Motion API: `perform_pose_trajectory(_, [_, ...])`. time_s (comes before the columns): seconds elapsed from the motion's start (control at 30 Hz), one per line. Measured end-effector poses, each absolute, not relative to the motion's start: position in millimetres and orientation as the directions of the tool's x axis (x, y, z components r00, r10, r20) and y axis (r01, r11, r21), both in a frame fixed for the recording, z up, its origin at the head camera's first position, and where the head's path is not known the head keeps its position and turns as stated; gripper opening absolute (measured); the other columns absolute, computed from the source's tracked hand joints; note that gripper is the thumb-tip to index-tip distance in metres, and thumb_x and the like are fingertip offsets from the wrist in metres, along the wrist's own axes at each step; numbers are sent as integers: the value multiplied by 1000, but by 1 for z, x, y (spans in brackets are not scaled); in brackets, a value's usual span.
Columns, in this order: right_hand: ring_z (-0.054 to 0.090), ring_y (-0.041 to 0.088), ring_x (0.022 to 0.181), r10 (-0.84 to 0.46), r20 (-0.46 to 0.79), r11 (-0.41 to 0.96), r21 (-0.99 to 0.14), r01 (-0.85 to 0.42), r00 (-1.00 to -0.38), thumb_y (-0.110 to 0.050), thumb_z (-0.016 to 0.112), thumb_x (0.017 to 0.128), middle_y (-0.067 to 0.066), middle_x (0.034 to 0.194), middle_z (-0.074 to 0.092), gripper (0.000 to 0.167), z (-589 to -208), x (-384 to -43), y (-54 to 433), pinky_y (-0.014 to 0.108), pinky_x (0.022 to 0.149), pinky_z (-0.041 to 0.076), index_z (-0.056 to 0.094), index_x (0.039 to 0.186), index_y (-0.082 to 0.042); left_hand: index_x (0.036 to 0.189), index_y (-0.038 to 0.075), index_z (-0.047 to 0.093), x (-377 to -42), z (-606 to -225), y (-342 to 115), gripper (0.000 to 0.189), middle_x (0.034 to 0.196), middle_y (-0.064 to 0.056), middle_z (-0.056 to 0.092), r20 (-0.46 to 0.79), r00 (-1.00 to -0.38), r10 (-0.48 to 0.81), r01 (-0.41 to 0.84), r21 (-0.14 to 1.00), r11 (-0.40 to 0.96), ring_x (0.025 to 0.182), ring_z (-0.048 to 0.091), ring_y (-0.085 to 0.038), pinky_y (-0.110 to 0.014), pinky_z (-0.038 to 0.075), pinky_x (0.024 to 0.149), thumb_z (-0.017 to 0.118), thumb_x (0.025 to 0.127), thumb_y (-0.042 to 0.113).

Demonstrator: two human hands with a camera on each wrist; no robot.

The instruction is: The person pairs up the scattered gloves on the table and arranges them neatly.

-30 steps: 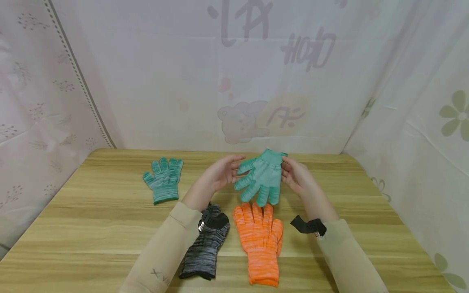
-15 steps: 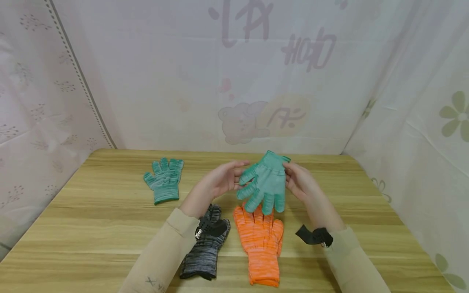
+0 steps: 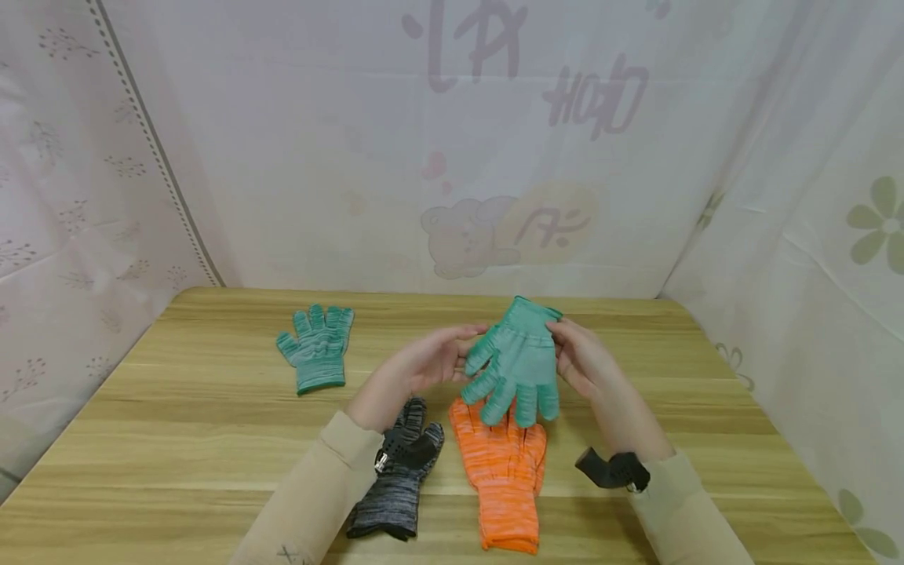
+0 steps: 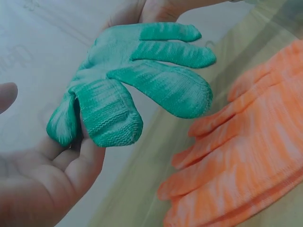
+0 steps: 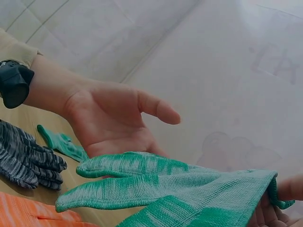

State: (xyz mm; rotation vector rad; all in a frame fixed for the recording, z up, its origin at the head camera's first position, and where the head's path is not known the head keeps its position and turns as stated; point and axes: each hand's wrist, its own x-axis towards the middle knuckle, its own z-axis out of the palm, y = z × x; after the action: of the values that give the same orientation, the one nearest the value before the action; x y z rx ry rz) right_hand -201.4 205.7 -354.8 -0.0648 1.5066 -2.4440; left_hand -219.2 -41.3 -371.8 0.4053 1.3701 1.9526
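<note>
A green knit glove [image 3: 524, 362] hangs in the air with its cuff up and its fingers pointing down. My right hand [image 3: 582, 357] pinches the cuff at its right side, thumb in front and fingers behind. On the other side, my left hand [image 3: 432, 361] has its palm turned toward the glove. In the left wrist view, the left fingers [image 4: 90, 163] extend behind the glove's finger tubes, while the thumb stands apart from it. Below, an orange knit glove [image 3: 504, 486] lies palm-down on the table, its fingertips partly hidden by the held glove.
A second green glove [image 3: 321, 353] lies flat at the back left of the wooden table [image 3: 176, 439]. The black-and-grey glove [image 3: 391, 498] near the front is partly covered by the left forearm and its wrist camera. Printed curtains [image 3: 318, 157] enclose the table.
The green glove has moved slightly toward me and to the right, overlapping more of the orange glove. Both hands have lowered a little with it; the gloves on the table have stayed put.
</note>
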Motion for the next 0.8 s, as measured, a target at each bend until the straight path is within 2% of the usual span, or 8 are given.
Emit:
perform_pose_trajectory(0.1, [56,11,78,-242,-98,-435,-878,198,-965,-4,36,103,2,90,57,10,-354,-199,207,20,69,50,44,110,-3,150,4,25,-218,-375,-41,53,119,-9,58,-134,-691,710,-350,922,-167,94,59,-20,-41,44,92,35,101,23])
perform_pose_trajectory(0.33, [57,12,77,-224,-88,-473,-861,187,-971,-2,37,103,2,88,59,12,-357,-194,210,21,67,50,48,103,-4,150,4,26,-215,-381,-39,55,109,-5,63,-133,-675,726,-342,928,-148,96,61,-20,-40,44,93,36,100,23])
perform_pose_trajectory(0.6, [58,12,77,-171,-104,-496,-850,177,-980,-2,40,102,3,88,59,9,-357,-187,215,22,70,51,49,102,-4,148,3,26,-210,-386,-37,52,101,-2,65,-133,-661,739,-362,919,-159,90,62,-19,-32,49,78,35,100,21])
perform_pose_trajectory(0.8, [59,12,80,-128,-104,-493,-856,154,-986,-2,41,101,3,89,59,5,-356,-182,221,23,72,51,45,104,-3,139,4,32,-204,-387,-34,43,94,-1,67,-128,-660,740,-377,909,-178,82,62,-16,-31,49,75,35,99,20])
